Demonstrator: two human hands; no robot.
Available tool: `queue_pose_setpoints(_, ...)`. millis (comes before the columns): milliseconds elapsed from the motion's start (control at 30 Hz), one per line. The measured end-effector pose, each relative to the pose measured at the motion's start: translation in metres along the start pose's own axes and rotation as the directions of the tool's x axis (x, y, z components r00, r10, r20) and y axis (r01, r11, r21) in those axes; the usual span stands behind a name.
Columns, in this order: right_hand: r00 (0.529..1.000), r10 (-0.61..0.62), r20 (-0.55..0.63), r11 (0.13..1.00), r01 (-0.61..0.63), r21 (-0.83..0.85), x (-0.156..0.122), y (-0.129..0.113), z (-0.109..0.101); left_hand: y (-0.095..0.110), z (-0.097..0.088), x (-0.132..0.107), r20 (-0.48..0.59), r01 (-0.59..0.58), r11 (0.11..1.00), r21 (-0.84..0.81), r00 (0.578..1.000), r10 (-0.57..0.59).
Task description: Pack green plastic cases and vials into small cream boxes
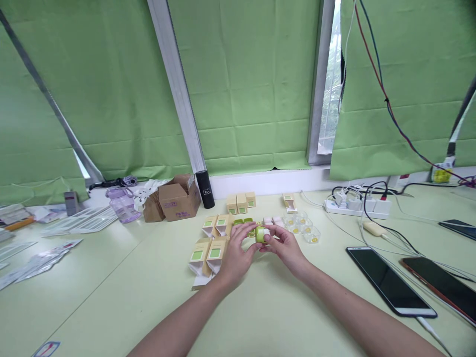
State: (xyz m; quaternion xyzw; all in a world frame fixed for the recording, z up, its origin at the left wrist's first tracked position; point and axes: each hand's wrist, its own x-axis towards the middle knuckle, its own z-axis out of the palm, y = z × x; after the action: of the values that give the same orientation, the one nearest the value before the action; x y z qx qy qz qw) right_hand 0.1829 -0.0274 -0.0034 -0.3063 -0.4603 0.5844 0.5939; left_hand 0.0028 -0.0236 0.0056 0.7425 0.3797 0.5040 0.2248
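Note:
Over the middle of the table, my left hand (240,250) and my right hand (284,246) meet around a small green case (261,234) with a white part on its right side. The fingers of both hands are bent round it; what it contains is hidden. More green cases (243,221) lie just behind my left hand, partly covered by it. Small white blocks (273,220) sit behind my right hand. Clear plastic cups with yellow spots (302,223) stand to its right. Several kraft boxes with green labels and open flaps (215,252) lie beside my left hand.
Small closed boxes (241,203) and one open box (289,202) stand farther back. A cardboard carton (179,197), black bottle (205,189) and purple water jug (123,204) line the back left. Right hold a power strip (359,206), cables and a phone (390,280).

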Motion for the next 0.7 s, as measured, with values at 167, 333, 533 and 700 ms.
queue_pose_setpoints(167, 0.999, -0.040, -0.015, 0.999, 0.040, 0.013, -0.001, 0.001, 0.002, 0.003, 0.004, -0.007, -0.010, -0.121, 0.972, 0.199, 0.992, 0.125)
queue_pose_setpoints(333, 0.997, -0.070, -0.022, 0.998, 0.070, 0.003, -0.001, 0.008, 0.005, -0.001, 0.007, -0.012, 0.027, -0.152, 0.955, 0.253, 0.988, 0.150)
queue_pose_setpoints(533, 0.994, -0.106, 0.022, 0.993, 0.107, -0.048, -0.001, 0.014, 0.006, 0.004, 0.006, -0.012, 0.026, -0.073, 0.971, 0.226, 0.997, 0.069)
queue_pose_setpoints(700, 0.975, -0.209, 0.069, 0.961, 0.218, -0.170, -0.003, 0.012, 0.003, 0.007, 0.004, -0.007, 0.004, 0.080, 0.997, 0.014, 0.997, -0.080)
